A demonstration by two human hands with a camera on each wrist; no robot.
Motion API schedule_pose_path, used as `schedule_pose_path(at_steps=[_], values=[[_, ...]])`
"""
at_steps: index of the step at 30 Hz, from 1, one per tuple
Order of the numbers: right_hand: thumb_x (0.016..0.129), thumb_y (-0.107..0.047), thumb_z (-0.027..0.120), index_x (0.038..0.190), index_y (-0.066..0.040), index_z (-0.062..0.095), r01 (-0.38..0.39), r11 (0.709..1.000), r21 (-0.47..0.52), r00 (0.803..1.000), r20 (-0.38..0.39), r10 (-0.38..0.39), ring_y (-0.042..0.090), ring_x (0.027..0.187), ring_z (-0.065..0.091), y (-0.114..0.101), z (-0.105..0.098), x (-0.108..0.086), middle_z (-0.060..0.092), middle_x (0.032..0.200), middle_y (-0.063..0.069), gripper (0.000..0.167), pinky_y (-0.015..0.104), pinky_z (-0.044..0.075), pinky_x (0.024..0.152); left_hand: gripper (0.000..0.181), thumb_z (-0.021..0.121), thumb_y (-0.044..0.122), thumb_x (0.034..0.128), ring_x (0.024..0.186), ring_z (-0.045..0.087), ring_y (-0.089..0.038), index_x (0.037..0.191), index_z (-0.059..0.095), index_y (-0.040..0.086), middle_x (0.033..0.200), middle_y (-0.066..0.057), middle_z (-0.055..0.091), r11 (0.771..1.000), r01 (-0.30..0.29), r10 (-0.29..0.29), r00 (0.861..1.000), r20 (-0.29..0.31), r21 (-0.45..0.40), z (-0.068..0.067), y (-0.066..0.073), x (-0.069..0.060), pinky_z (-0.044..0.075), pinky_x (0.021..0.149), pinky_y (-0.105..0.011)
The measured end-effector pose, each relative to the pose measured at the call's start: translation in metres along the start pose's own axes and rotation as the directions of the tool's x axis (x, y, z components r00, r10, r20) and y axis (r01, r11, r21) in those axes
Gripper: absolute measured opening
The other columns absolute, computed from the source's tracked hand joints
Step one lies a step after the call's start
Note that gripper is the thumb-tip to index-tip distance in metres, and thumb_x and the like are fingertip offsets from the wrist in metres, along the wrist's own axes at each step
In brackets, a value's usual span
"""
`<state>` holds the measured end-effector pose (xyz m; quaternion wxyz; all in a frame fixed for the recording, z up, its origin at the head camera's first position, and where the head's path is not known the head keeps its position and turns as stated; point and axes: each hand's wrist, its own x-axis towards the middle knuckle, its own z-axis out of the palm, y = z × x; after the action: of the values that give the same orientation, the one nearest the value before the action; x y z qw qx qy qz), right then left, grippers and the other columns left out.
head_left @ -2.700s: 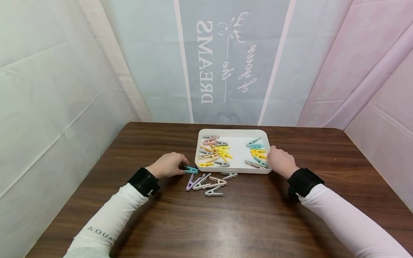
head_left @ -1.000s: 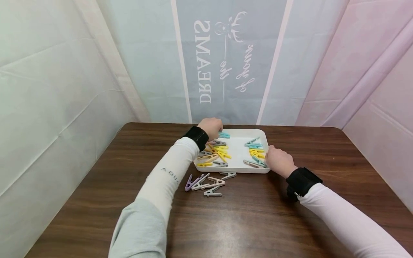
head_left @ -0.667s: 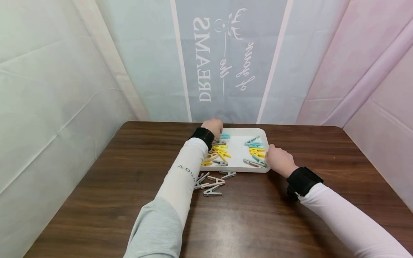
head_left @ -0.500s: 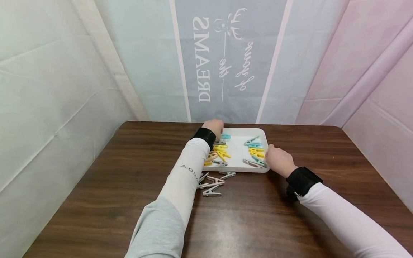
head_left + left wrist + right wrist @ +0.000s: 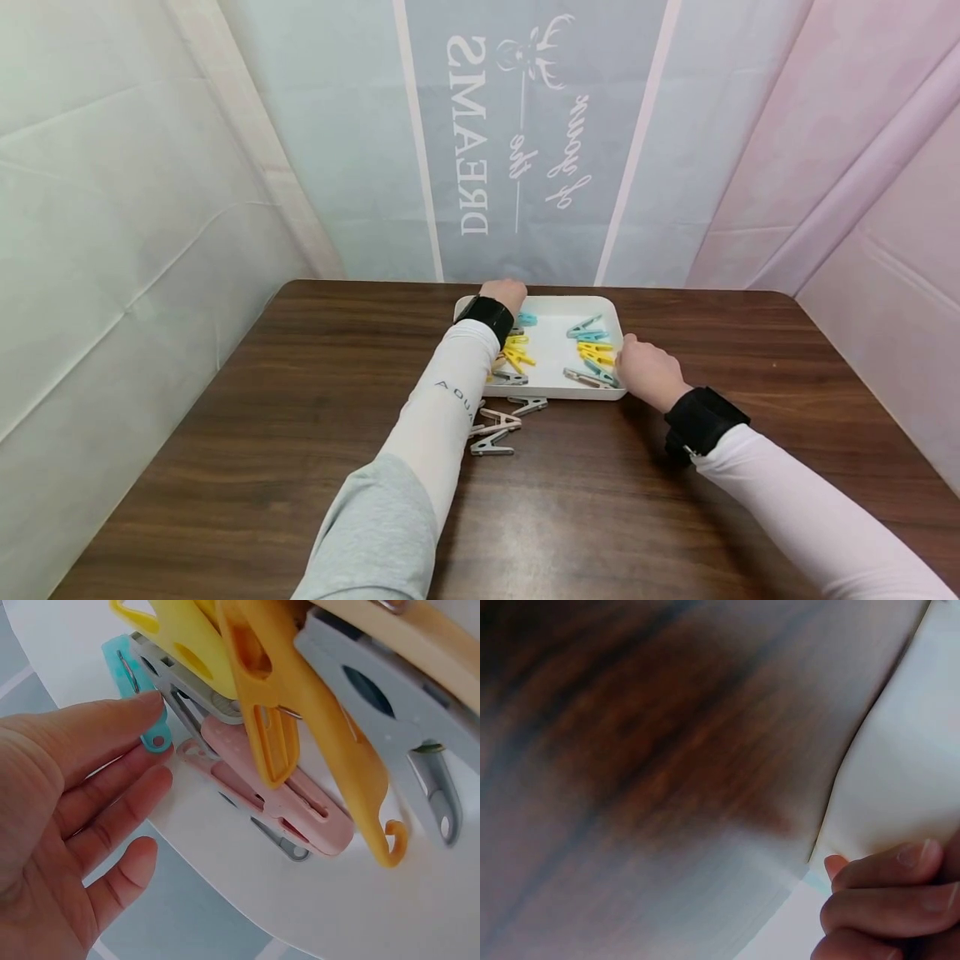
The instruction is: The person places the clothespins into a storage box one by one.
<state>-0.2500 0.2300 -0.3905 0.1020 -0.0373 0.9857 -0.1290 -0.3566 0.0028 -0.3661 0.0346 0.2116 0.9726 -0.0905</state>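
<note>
My left hand [image 5: 508, 293] reaches over the far left corner of the white tray [image 5: 551, 388]. In the left wrist view its thumb and fingers pinch a turquoise clothespin [image 5: 120, 664], which lies beside a grey clothespin [image 5: 180, 679] and a pink clothespin [image 5: 300, 817]. Yellow and orange clothespins [image 5: 322, 712] crowd the same side. On the tray's right end my right hand [image 5: 649, 372] holds the rim with curled fingers, seen in the right wrist view against the white wall [image 5: 907, 750]. My left forearm hides part of the tray's left side.
Several grey and pinkish clothespins [image 5: 498, 421] lie on the brown wooden table [image 5: 600, 500] in front of the tray, partly covered by my left sleeve. Turquoise, yellow and grey clothespins [image 5: 596, 350] form a group at the tray's right end. Fabric walls [image 5: 555, 167] surround the table.
My left hand has carried the turquoise clothespin from the table left of the tray to its far left corner, lately shifting slightly right. My right hand stays at the rim.
</note>
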Motion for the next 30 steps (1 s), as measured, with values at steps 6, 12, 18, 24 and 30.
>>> schedule_pose_path(at_steps=[6,12,18,24,30], values=[[0.102,-0.016,0.043,0.121,0.015,0.039,-0.007,1.000,-0.002,1.000,0.002,0.008,0.030,0.067,0.053,-0.001,-0.001,-0.001,0.056,0.082,0.019,0.037,0.038,0.043,0.055,0.020,0.057,0.012,0.0986,0.097,0.063,-0.019,0.115,0.068,0.012,0.107,-0.005,0.067,1.000,-0.023,0.022,1.000,-0.015,-0.014,-0.002,-0.005,-0.002,0.052,0.082,-0.036],[0.101,-0.015,0.044,0.120,0.016,0.039,-0.004,1.000,-0.007,1.000,0.007,0.004,0.030,0.067,0.053,-0.001,-0.001,-0.001,0.056,0.082,0.020,0.036,0.038,0.043,0.055,0.016,0.059,0.014,0.0979,0.093,0.062,-0.018,0.110,0.067,0.010,0.103,-0.004,0.067,0.993,-0.080,0.076,0.996,-0.046,-0.087,-0.014,-0.018,-0.011,0.050,0.081,-0.034],[0.100,-0.014,0.045,0.121,0.016,0.038,-0.014,1.000,-0.001,1.000,0.015,0.014,0.031,0.067,0.054,-0.001,0.000,-0.001,0.056,0.083,0.020,0.038,0.038,0.043,0.055,0.019,0.065,0.019,0.0947,0.095,0.061,-0.018,0.111,0.071,0.010,0.108,-0.004,0.067,0.958,-0.223,0.202,0.971,-0.126,-0.182,-0.033,-0.039,-0.048,0.048,0.083,-0.034],[0.100,-0.014,0.045,0.121,0.016,0.038,-0.018,1.000,-0.001,1.000,0.021,0.018,0.031,0.067,0.054,-0.001,-0.002,0.000,0.055,0.083,0.021,0.037,0.038,0.043,0.055,0.023,0.064,0.025,0.0956,0.097,0.063,-0.016,0.113,0.071,0.012,0.111,-0.004,0.067,0.923,-0.330,0.280,0.928,-0.245,-0.198,-0.027,-0.064,-0.112,0.050,0.081,-0.034],[0.099,-0.014,0.046,0.120,0.015,0.038,-0.028,1.000,-0.005,0.999,0.033,0.028,0.032,0.067,0.053,-0.001,0.000,0.001,0.055,0.083,0.021,0.037,0.038,0.043,0.055,0.022,0.069,0.027,0.0914,0.086,0.064,-0.015,0.106,0.072,0.011,0.101,-0.002,0.068,0.930,-0.304,0.228,0.918,-0.324,-0.206,0.000,-0.079,-0.174,0.051,0.071,-0.034]])
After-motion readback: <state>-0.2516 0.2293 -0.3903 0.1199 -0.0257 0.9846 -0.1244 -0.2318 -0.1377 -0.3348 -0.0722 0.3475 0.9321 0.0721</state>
